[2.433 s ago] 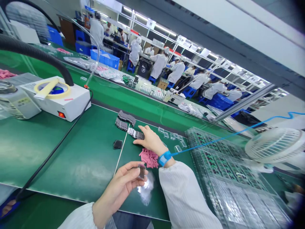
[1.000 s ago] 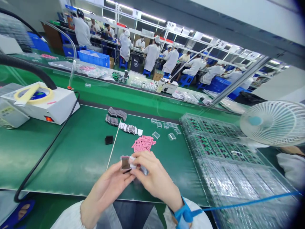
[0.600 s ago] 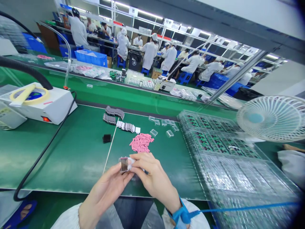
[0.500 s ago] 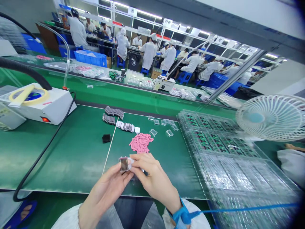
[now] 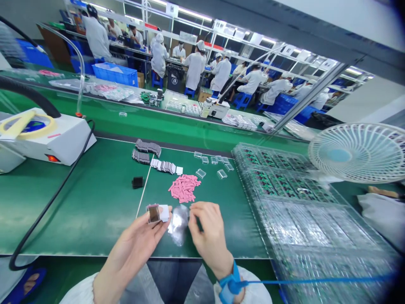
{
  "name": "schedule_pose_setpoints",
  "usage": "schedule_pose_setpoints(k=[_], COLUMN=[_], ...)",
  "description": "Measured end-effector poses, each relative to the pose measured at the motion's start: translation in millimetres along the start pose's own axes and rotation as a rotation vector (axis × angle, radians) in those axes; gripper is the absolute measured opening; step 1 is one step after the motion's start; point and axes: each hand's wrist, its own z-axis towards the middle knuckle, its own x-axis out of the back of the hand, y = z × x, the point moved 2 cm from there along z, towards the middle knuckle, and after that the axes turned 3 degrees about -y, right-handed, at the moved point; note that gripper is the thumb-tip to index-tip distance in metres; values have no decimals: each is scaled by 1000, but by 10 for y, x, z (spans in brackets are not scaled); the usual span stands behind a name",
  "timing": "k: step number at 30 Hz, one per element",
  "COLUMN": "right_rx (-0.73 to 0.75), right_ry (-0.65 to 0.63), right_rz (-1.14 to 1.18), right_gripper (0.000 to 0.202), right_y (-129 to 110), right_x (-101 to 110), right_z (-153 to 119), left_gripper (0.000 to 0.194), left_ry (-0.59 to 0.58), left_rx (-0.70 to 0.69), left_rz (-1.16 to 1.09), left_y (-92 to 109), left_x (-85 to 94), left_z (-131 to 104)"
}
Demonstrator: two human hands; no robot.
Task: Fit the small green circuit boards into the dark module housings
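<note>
My left hand (image 5: 139, 236) is closed on a small clear plastic case (image 5: 153, 214) with a dark square face and a pink strip along its top edge. A small white square (image 5: 164, 213) sits against the case's right side, by the left fingertips. My right hand (image 5: 207, 228) is just right of a shiny crumpled plastic film (image 5: 179, 224) on the mat. Its thumb and forefinger are pinched together beside the film's edge; what they hold, if anything, is too small to make out. A pile of pink strips (image 5: 184, 188) lies beyond both hands.
Behind the pink pile are rows of dark pads (image 5: 148, 147), white squares (image 5: 163, 165) and clear cases (image 5: 200, 173). A black block (image 5: 137, 182) lies left. Trays of circuit boards (image 5: 278, 181) and a fan (image 5: 344, 154) stand right; a white machine (image 5: 47, 137) stands left.
My hands have parted: the right moved away to the right, the left shifted left with the case. The white square now stays at the left hand, and the plastic film is uncovered.
</note>
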Motion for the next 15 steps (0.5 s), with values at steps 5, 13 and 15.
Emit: schedule_pose_setpoints(k=[5, 13, 15], right_rx=[24, -517, -579], right_ry=[-97, 75, 69], right_rz=[135, 827, 1011], right_gripper=[19, 33, 41], right_y=[-92, -273, -357], right_x=[-97, -193, -274], right_z=[-161, -215, -216], left_gripper=[18, 22, 25], left_ry=[-6, -156, -222], left_rx=[52, 250, 252], left_rz=[-89, -230, -214], left_y=[33, -227, -307], left_x=[-1, -132, -169], left_z=[-19, -112, -130])
